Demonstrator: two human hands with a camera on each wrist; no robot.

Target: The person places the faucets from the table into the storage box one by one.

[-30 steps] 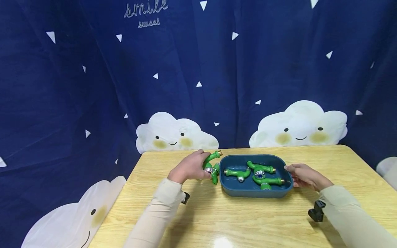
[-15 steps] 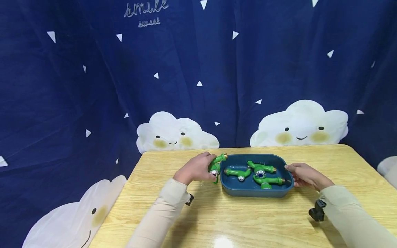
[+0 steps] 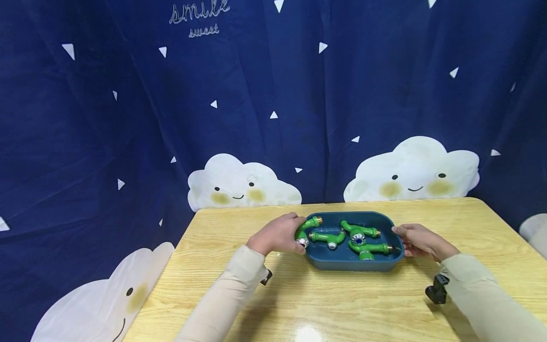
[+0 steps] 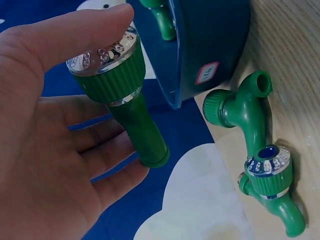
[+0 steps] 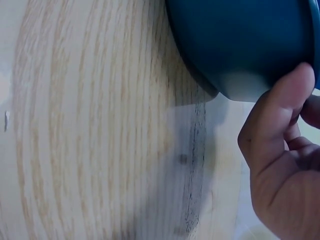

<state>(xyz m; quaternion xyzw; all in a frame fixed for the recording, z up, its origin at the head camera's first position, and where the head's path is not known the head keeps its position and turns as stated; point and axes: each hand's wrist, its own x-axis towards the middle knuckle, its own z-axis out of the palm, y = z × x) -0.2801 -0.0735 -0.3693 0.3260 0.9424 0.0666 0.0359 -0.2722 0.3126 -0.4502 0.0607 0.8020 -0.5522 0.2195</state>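
Wooden table (image 3: pixel 342 304) fronts a dark blue cloud curtain (image 3: pixel 128 118). Left hand (image 3: pixel 278 235) grips a green tap (image 3: pixel 308 227) over the near end of the blue tray (image 3: pixel 342 263); right hand (image 3: pixel 420 242) clasps the far rim. 3 taps (image 3: pixel 356 240) lie between them.

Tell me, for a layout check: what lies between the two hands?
In the head view, the blue tray with three green taps fills the gap between the left hand, gripping a fourth tap, and the right hand, holding its right end.
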